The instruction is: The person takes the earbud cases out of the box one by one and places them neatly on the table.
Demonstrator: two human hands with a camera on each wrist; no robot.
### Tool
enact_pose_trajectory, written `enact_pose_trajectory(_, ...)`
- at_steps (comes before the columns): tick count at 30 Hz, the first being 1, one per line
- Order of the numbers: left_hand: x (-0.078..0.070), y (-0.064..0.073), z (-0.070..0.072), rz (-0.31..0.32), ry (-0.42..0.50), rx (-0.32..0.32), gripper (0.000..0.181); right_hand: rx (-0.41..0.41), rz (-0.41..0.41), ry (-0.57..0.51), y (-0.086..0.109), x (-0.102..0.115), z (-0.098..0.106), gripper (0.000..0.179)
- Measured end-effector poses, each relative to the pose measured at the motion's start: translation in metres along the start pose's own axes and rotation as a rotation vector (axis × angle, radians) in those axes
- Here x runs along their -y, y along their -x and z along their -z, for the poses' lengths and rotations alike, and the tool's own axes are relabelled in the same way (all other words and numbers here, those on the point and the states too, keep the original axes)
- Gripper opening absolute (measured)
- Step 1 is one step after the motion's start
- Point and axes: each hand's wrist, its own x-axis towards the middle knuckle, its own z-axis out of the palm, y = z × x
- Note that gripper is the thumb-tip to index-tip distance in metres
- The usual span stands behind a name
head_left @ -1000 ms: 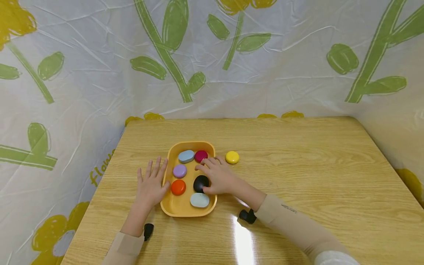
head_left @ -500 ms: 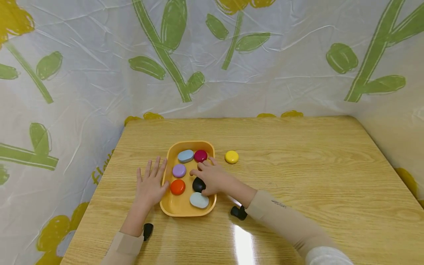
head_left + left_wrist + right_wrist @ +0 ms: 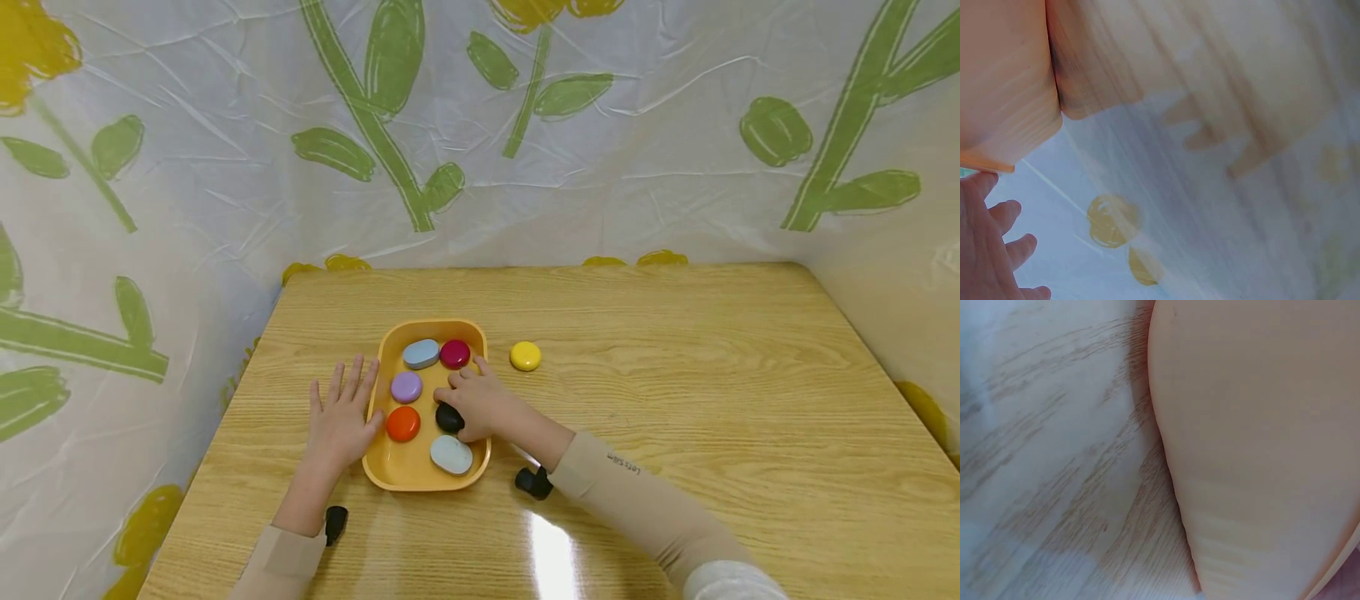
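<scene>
In the head view, a yellow-orange tray (image 3: 420, 485) holds several smooth, pebble-like pieces. My right hand (image 3: 486, 405) reaches over its right rim and grips a black piece (image 3: 447, 418) between thumb and fingers, partly covering it. Just in front lies a pale grey oval piece (image 3: 452, 455). My left hand (image 3: 341, 425) lies flat with fingers spread beside the tray, its thumb at the left rim. Inside the tray also sit an orange-red piece (image 3: 402, 424), a purple one (image 3: 407, 387), a light blue oval (image 3: 421, 354) and a crimson round piece (image 3: 454, 354).
A yellow round piece (image 3: 525, 356) lies on the wooden table (image 3: 675, 375) to the right of the tray. Black camera parts (image 3: 534, 482) show under the right wrist. A sheet with printed flowers (image 3: 225, 125) hangs around the table's back and sides.
My right hand has shifted slightly left, its fingers closing in around the black piece. The pale grey oval has turned a little. My left hand has stayed in place.
</scene>
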Motion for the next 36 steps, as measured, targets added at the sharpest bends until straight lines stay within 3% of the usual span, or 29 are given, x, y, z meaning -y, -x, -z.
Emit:
enact_pose_trajectory(9, 0.001, 0.0, -0.001, 0.0, -0.008, -0.007, 0.07, -0.018, 0.006, -0.022, 0.0, 0.0, -0.001, 0.055)
enact_pose_trajectory(26, 0.0, -0.001, -0.002, 0.005, -0.005, 0.004, 0.07, -0.243, 0.06, -0.247, 0.01, -0.008, 0.003, 0.057)
enact_pose_trajectory(36, 0.0, 0.0, -0.001, -0.005, -0.01, -0.017, 0.069, -0.397, -0.012, -0.316, 0.028, -0.027, 0.035, 0.055)
